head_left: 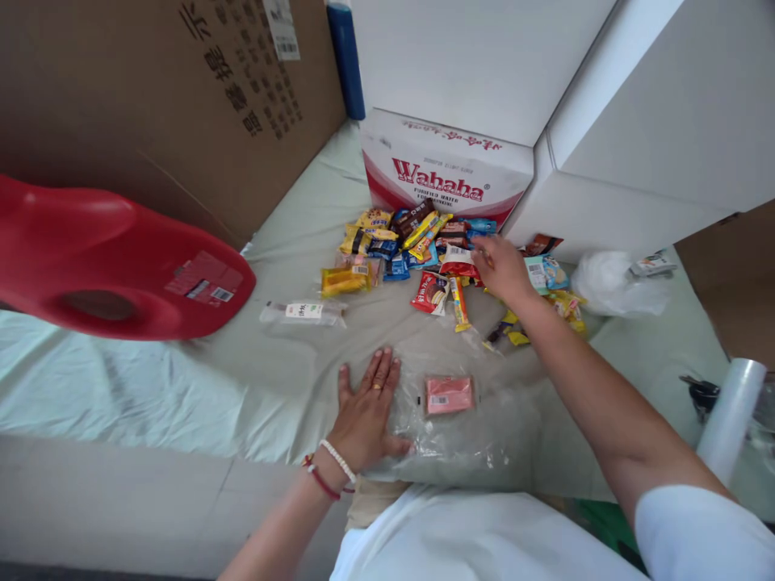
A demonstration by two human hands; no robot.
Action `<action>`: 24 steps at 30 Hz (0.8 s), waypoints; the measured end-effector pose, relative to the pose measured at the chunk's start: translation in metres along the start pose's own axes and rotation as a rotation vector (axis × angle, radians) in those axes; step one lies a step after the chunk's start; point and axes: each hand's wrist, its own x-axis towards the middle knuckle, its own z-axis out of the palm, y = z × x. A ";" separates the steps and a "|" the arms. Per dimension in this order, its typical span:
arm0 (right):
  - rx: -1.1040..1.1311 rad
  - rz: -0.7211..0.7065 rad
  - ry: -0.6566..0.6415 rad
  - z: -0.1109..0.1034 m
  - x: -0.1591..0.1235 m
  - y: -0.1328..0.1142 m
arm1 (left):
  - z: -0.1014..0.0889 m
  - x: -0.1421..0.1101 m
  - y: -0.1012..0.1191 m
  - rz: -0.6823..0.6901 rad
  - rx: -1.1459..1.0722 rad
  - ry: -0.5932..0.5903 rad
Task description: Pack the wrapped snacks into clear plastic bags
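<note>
My left hand (369, 407) lies flat with its fingers spread, pressing on a clear plastic bag (508, 428). A pink snack packet (448, 395) with a barcode label lies in the middle of the bag area; whether it is inside or on top I cannot tell. My right hand (501, 270) is at the right side of a snack pile, its fingers closed at the edge of a red and white snack packet (458, 260). Close by are another red packet (430, 293), a yellow and orange stick packet (459, 304) and a brown wrapper (415, 219).
Behind the pile stands a white and red Wahaba-style water carton (448, 165). A large red jug (121, 258) lies at left before a cardboard box (151, 97). A clear sleeve (303, 312), a crumpled white bag (617, 282) and a plastic roll (731, 420) are also around.
</note>
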 end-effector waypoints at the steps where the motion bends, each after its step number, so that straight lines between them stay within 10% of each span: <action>1: -0.034 -0.035 -0.018 0.007 0.018 0.001 | 0.001 0.000 -0.001 0.003 -0.005 0.004; 6: -0.204 -0.263 -0.296 0.042 0.018 -0.011 | 0.004 -0.001 -0.001 -0.004 -0.027 0.012; 10: -0.276 -0.185 -0.335 0.038 0.001 -0.010 | 0.004 -0.001 -0.001 -0.003 -0.056 -0.011; 24: -0.408 0.017 -0.142 0.027 0.072 -0.014 | 0.003 -0.001 -0.003 0.013 -0.070 -0.054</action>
